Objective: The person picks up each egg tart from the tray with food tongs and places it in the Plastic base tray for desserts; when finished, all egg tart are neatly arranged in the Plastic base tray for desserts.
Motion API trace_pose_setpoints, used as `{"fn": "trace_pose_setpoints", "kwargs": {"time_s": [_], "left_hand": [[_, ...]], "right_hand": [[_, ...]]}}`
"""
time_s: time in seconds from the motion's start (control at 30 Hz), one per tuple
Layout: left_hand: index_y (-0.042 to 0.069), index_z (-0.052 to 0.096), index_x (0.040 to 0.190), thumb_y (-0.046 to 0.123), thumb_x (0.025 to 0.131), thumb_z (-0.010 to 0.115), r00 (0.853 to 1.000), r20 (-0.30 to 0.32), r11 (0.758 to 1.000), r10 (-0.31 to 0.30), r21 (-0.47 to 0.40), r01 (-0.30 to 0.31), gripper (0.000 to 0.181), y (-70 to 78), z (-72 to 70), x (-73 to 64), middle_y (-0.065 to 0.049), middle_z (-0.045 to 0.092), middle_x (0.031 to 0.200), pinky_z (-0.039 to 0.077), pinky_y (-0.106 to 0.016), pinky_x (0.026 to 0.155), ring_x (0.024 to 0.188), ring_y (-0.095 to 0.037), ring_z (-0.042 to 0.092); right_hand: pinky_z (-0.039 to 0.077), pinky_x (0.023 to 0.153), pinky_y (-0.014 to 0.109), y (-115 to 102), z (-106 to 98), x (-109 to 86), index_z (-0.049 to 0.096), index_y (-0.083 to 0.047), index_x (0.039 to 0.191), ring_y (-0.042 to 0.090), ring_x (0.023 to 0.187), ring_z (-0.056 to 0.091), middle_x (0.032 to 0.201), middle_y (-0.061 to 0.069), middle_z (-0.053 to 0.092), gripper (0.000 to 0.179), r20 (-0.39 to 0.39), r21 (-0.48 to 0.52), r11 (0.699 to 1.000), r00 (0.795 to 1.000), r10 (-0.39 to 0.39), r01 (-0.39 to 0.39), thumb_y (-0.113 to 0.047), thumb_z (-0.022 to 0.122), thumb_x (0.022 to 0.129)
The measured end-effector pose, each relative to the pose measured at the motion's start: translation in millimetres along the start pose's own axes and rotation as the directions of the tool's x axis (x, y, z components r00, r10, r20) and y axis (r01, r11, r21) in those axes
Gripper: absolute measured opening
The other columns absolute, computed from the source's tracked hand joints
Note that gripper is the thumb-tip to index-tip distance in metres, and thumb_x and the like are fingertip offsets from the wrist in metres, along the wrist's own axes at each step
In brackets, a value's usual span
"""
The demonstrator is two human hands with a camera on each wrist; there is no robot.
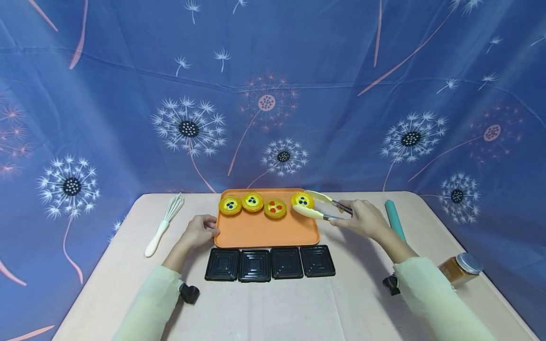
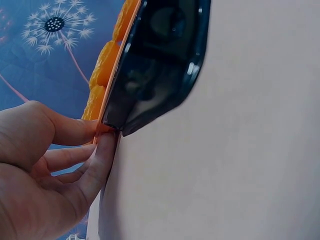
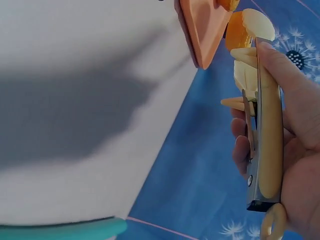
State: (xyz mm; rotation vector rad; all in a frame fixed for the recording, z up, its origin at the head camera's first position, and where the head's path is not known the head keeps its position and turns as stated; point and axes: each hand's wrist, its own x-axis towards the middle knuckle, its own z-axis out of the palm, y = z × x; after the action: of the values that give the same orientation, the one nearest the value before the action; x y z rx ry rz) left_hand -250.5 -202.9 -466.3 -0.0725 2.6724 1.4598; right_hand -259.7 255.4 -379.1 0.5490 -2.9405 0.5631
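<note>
My left hand [image 1: 197, 232] pinches the left edge of an orange tray [image 1: 264, 233]; the left wrist view has its thumb and fingers on either side of the rim. In my right hand [image 1: 365, 219] is a pair of tongs [image 1: 310, 213] with cream tips and metal arms. The tips stand on either side of an egg tart with blueberries [image 1: 302, 199] at the tray's right end; whether they press on it I cannot tell. Further left on the tray sit two more blueberry tarts [image 1: 252, 201] and one tart with red fruit pieces [image 1: 275, 208].
Several black square containers [image 1: 255, 265] line the tray's near side. A white-handled whisk [image 1: 164, 225] lies at the left. At the right are a teal roll [image 1: 395, 220] and a jar [image 1: 459, 269] with a silver lid, partly behind the right sleeve. A blue cloth backdrop [image 1: 273, 57] rises behind the table.
</note>
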Motion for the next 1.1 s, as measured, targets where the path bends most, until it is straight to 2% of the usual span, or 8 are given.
{"fn": "trace_pose_setpoints", "kwargs": {"time_s": [0.2, 0.37, 0.43, 0.53, 0.6, 0.83, 0.97, 1.1], "left_hand": [[-0.012, 0.06, 0.118, -0.002, 0.086, 0.068, 1.0, -0.006, 1.0, 0.004, -0.003, -0.004, 0.035, -0.3, 0.1, -0.5, -0.015, 0.062, 0.094, 0.05, -0.027, 0.063, 0.077, -0.02, 0.058], [-0.012, 0.06, 0.118, -0.002, 0.085, 0.069, 1.0, -0.007, 1.0, 0.006, 0.0, -0.006, 0.035, 0.6, 1.2, -0.3, -0.015, 0.063, 0.094, 0.05, -0.028, 0.064, 0.077, -0.021, 0.058], [-0.012, 0.06, 0.118, -0.002, 0.085, 0.069, 1.0, -0.003, 1.0, 0.012, 0.006, -0.012, 0.036, 1.6, 1.9, 0.2, -0.015, 0.063, 0.094, 0.05, -0.028, 0.064, 0.077, -0.021, 0.059], [-0.012, 0.06, 0.119, -0.001, 0.086, 0.069, 1.0, 0.002, 1.0, 0.01, 0.006, -0.01, 0.036, 3.1, 2.8, 1.6, -0.014, 0.063, 0.094, 0.051, -0.029, 0.065, 0.078, -0.021, 0.059], [-0.012, 0.06, 0.119, -0.001, 0.086, 0.069, 1.0, 0.004, 1.0, 0.017, 0.011, -0.017, 0.036, 3.2, 2.5, 2.4, -0.015, 0.063, 0.094, 0.051, -0.029, 0.066, 0.079, -0.022, 0.059], [-0.012, 0.061, 0.118, -0.001, 0.085, 0.069, 1.0, -0.013, 0.999, 0.006, 0.04, -0.005, 0.035, -0.5, -1.0, -0.6, -0.014, 0.063, 0.093, 0.049, -0.029, 0.066, 0.078, -0.022, 0.058], [-0.012, 0.06, 0.118, -0.001, 0.085, 0.069, 1.0, 0.001, 1.0, 0.002, 0.031, -0.003, 0.036, -0.9, -0.8, -1.6, -0.014, 0.062, 0.093, 0.049, -0.028, 0.065, 0.078, -0.022, 0.058], [-0.011, 0.061, 0.118, -0.001, 0.085, 0.07, 1.0, -0.01, 1.0, -0.005, 0.022, 0.005, 0.035, 0.9, 0.9, -0.9, -0.014, 0.062, 0.093, 0.049, -0.029, 0.065, 0.078, -0.022, 0.057]], "right_hand": [[0.028, 0.046, 0.029, -2.2, -11.4, -20.1, 0.068, 0.001, 0.123, 0.011, 0.05, 0.03, 0.092, 0.008, 0.071, 0.062, -0.033, -0.004, 0.998, 0.997, -0.067, 0.067, -0.038, 0.084, 0.077], [0.022, 0.042, 0.024, -3.2, -22.0, -46.4, 0.066, 0.003, 0.125, 0.005, 0.046, 0.02, 0.065, -0.003, 0.056, 0.066, -0.032, -0.026, 0.996, 0.996, -0.087, 0.086, -0.038, 0.085, 0.077], [0.021, 0.041, 0.023, -4.0, -27.3, -58.2, 0.065, 0.003, 0.127, 0.004, 0.045, 0.018, 0.067, -0.002, 0.059, 0.069, -0.027, -0.035, 0.996, 0.996, -0.081, 0.08, -0.041, 0.085, 0.077], [0.024, 0.041, 0.024, -5.4, -35.2, -74.3, 0.065, 0.001, 0.128, 0.003, 0.046, 0.022, 0.088, 0.002, 0.071, 0.07, -0.04, -0.051, 0.995, 0.995, -0.087, 0.085, -0.043, 0.084, 0.077], [0.028, 0.044, 0.024, -6.2, -39.8, -83.6, 0.066, 0.001, 0.127, 0.003, 0.049, 0.029, 0.099, 0.003, 0.073, 0.07, -0.069, -0.058, 0.994, 0.993, -0.101, 0.097, -0.042, 0.085, 0.075], [0.044, 0.057, 0.029, -7.0, -42.9, -108.5, 0.069, -0.001, 0.124, 0.008, 0.072, 0.057, 0.097, -0.002, 0.075, 0.069, -0.097, -0.071, 0.99, 0.987, -0.129, 0.123, -0.043, 0.087, 0.072], [0.047, 0.059, 0.031, -5.6, -41.3, -116.9, 0.07, -0.003, 0.122, 0.008, 0.076, 0.061, 0.098, -0.004, 0.074, 0.067, -0.103, -0.068, 0.986, 0.981, -0.162, 0.155, -0.041, 0.088, 0.07], [0.048, 0.06, 0.03, -4.7, -40.3, -120.1, 0.071, -0.005, 0.12, 0.003, 0.076, 0.058, 0.097, -0.007, 0.074, 0.064, -0.104, -0.065, 0.982, 0.978, -0.183, 0.177, -0.042, 0.088, 0.07]]}}
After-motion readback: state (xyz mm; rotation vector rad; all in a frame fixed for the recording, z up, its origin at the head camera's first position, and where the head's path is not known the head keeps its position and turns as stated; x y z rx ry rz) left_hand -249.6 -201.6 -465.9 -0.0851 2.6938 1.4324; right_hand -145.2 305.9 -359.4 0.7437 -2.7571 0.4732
